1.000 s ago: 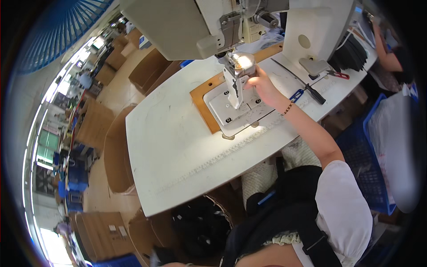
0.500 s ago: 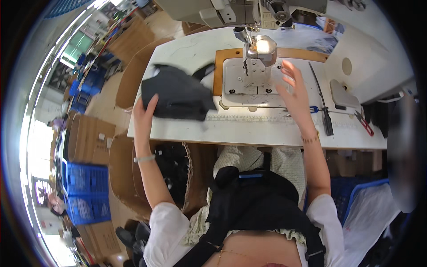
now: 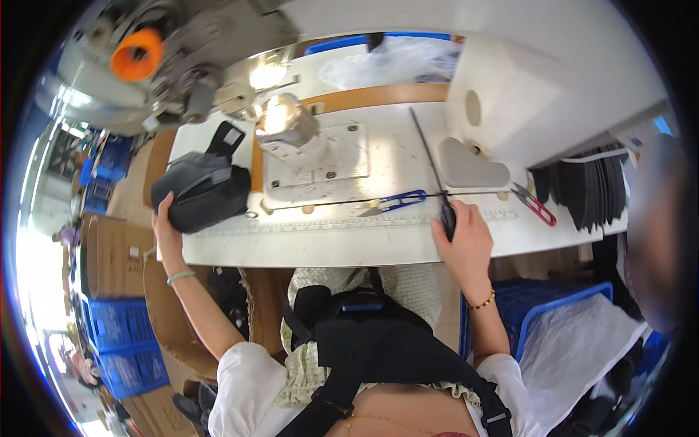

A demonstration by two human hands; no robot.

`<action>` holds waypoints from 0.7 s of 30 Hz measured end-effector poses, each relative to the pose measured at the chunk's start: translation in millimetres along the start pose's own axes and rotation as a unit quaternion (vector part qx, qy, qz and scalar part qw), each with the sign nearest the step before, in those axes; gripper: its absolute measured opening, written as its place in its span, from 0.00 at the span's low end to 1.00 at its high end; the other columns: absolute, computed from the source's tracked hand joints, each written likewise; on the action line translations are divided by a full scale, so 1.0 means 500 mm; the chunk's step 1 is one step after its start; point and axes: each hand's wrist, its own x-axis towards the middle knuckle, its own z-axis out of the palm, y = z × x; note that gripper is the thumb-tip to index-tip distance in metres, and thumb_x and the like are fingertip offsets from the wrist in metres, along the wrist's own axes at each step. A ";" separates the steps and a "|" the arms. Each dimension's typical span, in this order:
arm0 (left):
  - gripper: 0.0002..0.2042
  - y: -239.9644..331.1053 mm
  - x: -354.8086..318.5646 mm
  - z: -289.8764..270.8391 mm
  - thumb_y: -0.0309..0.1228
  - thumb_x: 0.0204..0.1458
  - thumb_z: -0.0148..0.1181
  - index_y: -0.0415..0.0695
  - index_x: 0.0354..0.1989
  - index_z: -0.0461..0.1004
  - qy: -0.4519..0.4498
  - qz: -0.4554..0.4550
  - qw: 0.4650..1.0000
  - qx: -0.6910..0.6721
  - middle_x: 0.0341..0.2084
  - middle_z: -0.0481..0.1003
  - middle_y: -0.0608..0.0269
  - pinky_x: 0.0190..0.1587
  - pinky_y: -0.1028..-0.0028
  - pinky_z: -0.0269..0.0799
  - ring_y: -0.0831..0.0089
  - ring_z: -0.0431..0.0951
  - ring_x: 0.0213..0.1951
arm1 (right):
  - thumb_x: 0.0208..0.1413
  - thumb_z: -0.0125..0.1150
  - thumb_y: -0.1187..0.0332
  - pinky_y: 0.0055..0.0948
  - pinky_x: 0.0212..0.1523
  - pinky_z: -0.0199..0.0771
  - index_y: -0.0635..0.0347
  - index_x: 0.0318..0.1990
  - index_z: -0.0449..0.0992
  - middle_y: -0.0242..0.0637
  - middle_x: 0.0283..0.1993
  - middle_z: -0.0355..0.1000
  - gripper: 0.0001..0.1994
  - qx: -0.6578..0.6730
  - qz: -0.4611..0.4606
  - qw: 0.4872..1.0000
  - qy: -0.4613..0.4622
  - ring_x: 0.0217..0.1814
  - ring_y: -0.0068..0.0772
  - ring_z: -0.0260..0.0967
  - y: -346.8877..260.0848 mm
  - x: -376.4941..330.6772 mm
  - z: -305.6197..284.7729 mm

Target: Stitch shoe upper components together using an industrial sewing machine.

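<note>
Left hand (image 3: 166,222) grips the near-left edge of a dark bag (image 3: 204,191) lying at the left end of the white bench (image 3: 342,244). Right hand (image 3: 464,237) rests at the near edge, fingers closed over the black handle of a long tool (image 3: 434,171); blue snips (image 3: 393,202) lie just left.

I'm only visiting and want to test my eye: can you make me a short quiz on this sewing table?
1. True or false: the left hand rests on the dark bag.
2. The right hand is on: A) red-handled scissors, B) a long black-handled tool, C) blue thread snips.
3. What colour is the spool on the sewing machine?

Key: 1 true; 2 B; 3 orange.
</note>
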 end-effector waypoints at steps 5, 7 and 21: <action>0.17 -0.017 0.015 -0.014 0.34 0.41 0.60 0.34 0.38 0.72 0.011 0.023 1.000 -0.008 0.41 0.69 0.53 0.45 0.70 0.69 0.66 0.72 0.41 | 0.46 0.55 0.66 0.37 0.28 0.67 0.62 0.37 0.65 0.43 0.30 0.65 0.13 0.020 0.020 0.999 0.036 0.29 0.45 0.66 0.000 -0.013 0.008; 0.16 -0.021 0.029 -0.003 0.33 0.41 0.59 0.33 0.36 0.72 0.011 0.010 0.999 -0.044 0.40 0.69 0.49 0.43 0.66 0.71 0.61 0.73 0.41 | 0.47 0.54 0.69 0.38 0.28 0.66 0.64 0.36 0.63 0.44 0.30 0.64 0.11 0.065 0.010 0.996 0.053 0.28 0.46 0.65 0.001 -0.037 -0.015; 0.18 -0.092 0.198 -0.010 0.39 0.51 0.49 0.35 0.40 0.72 0.076 0.391 0.858 0.325 0.41 0.68 0.46 0.44 0.66 0.69 0.59 0.70 0.43 | 0.47 0.57 0.70 0.12 0.19 0.49 0.60 0.39 0.69 0.25 0.25 0.65 0.11 0.305 0.416 0.847 0.126 0.21 0.10 0.54 -0.033 -0.451 -0.420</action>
